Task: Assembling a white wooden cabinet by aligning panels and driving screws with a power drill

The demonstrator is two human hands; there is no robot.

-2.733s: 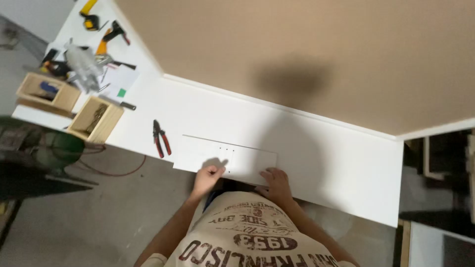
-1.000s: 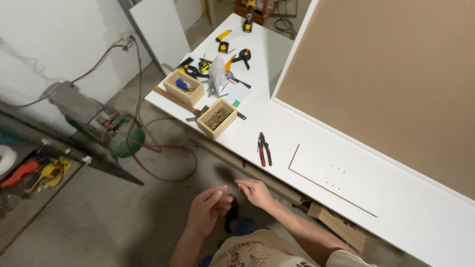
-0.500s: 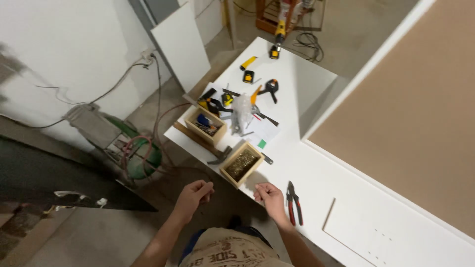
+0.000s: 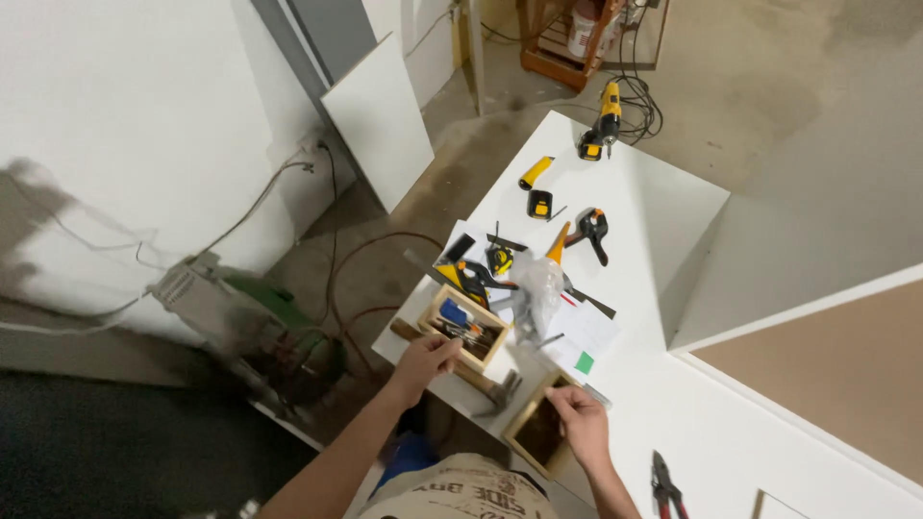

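Note:
My left hand (image 4: 424, 361) rests on the near edge of a small wooden box (image 4: 467, 328) holding tools and bits; its fingers curl over the rim by a hammer handle (image 4: 452, 370) lying beside the box. My right hand (image 4: 580, 423) grips the far rim of a second wooden box (image 4: 536, 434) with dark contents, at the front edge of the white table (image 4: 663, 221). A clear plastic bag (image 4: 536, 286) stands just beyond the two boxes.
Clamps (image 4: 588, 231), a tape measure (image 4: 540, 204), a yellow drill (image 4: 604, 123) and paper sheets (image 4: 582, 336) lie on the table. Red pliers (image 4: 665, 488) lie to the right. A brown panel (image 4: 827, 375) is at right. A green machine (image 4: 279, 317) and cables sit on the floor at left.
The view has swung left from the white panel to the table's tool end. Both hands left the panel, dropped low, then rose onto the two wooden boxes.

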